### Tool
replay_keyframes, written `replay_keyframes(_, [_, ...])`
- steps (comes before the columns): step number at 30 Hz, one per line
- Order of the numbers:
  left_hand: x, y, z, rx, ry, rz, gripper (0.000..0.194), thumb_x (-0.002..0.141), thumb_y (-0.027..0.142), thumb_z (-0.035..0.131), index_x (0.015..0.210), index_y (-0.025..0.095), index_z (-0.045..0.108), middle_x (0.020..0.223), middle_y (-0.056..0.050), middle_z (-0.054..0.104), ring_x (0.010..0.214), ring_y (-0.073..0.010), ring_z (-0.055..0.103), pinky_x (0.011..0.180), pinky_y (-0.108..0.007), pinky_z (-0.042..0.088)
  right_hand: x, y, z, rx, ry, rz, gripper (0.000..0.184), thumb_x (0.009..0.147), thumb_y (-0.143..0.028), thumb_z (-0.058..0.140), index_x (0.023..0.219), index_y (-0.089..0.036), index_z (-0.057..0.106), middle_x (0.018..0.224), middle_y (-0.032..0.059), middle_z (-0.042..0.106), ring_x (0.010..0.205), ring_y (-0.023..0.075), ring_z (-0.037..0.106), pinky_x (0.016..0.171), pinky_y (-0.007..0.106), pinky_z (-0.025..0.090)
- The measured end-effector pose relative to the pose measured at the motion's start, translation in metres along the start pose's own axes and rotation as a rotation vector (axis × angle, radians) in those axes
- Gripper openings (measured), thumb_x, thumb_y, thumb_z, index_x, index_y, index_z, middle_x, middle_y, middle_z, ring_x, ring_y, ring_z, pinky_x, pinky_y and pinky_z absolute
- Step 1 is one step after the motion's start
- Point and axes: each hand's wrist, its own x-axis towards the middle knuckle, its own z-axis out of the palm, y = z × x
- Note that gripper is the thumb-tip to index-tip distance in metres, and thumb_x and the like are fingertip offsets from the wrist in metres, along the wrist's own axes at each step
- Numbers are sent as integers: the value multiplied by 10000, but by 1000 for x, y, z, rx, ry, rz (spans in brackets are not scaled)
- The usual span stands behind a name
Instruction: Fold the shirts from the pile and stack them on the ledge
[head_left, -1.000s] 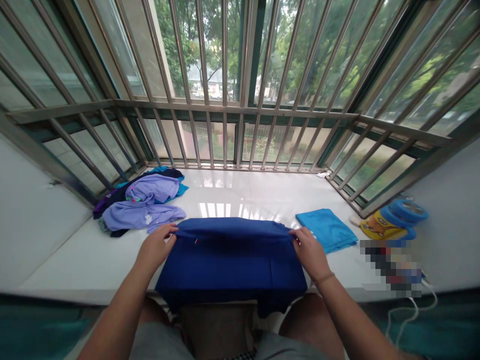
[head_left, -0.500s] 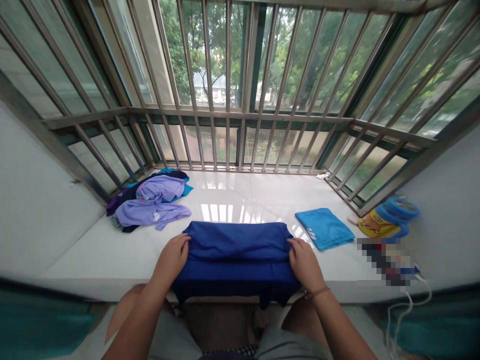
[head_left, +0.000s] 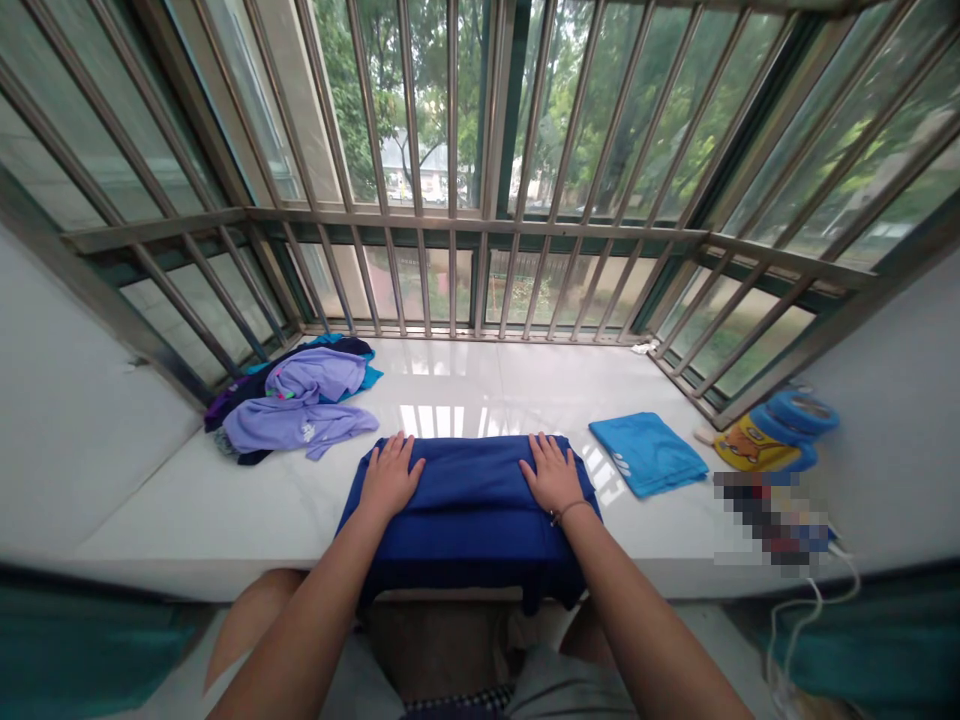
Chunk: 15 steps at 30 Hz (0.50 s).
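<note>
L hand: shifting from edge onto navy cloth, lying open, holding nil
R hand: doing same
Pile: lying L

Window daylight glares off the glossy sill

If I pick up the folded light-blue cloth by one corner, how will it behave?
The folded light-blue cloth looks thin and layered, so it would probably droop and unfold from one corner. Its low, flat stack suggests it is light. Lying flat on the glossy white ledge, it might slide if nudged, and seems unlikely to roll.
</note>
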Motion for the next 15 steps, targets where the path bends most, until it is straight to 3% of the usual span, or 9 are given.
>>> replay_keyframes(7, [35,-2,1,-17,-21,-28,655,1102,515,329,1660,200,460,1754,-154,383,1633,-327,347,1331,-593,265,34,5,0,5,20,-39,708,1131,-579,321,1741,-221,281,1799,102,264,1665,307,218,1336,600,134])
replay_keyframes(15, [60,-9,1,-28,-26,-15,629,1115,462,279,1660,204,460,1753,-141,392,1636,-307,346,1335,-586,262,57,37,-12,-5,-39,-174,640,1141,-474,318,1729,-221,320,1785,82,305,1659,286,248,1337,532,195])
